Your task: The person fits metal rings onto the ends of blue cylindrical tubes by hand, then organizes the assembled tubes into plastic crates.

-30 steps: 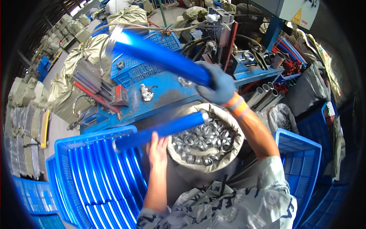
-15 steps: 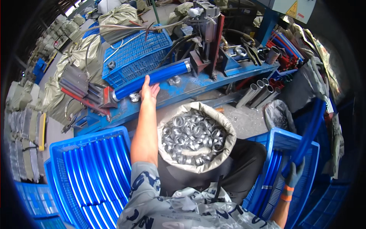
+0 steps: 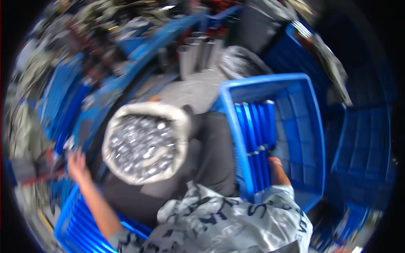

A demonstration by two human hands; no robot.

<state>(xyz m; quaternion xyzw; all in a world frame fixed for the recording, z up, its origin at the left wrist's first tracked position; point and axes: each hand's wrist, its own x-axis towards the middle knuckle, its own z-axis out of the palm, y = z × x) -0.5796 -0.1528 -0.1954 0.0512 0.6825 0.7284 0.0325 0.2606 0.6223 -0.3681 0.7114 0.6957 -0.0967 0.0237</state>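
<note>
My bare left hand (image 3: 76, 165) is blurred, its fingers stretched and apart, close to the lower end of a blue tube (image 3: 71, 116) on the machine bench. It appears to hold nothing. Over on the right, my gloved right hand (image 3: 276, 152) with an orange cuff is down inside a blue crate (image 3: 314, 126). The hand is closed about the rightmost blue tube (image 3: 270, 124), beside several others lying in a row; its fingers are partly hidden. A pale cloth sack (image 3: 110, 162) full of shiny metal rings (image 3: 141, 145) stands between my arms.
Another blue crate (image 3: 61, 230) with blue tubes sits at lower left. The blue bench (image 3: 141, 55) runs diagonally at upper left. Grey metal pipes (image 3: 194, 57) stand on the floor behind, beside a clear plastic bag (image 3: 242, 63). More blue crates (image 3: 363, 139) line the right side.
The view has swung to the right. My right hand has lowered a raised blue tube into the right crate. My left hand has moved from the tube's middle toward its lower end.
</note>
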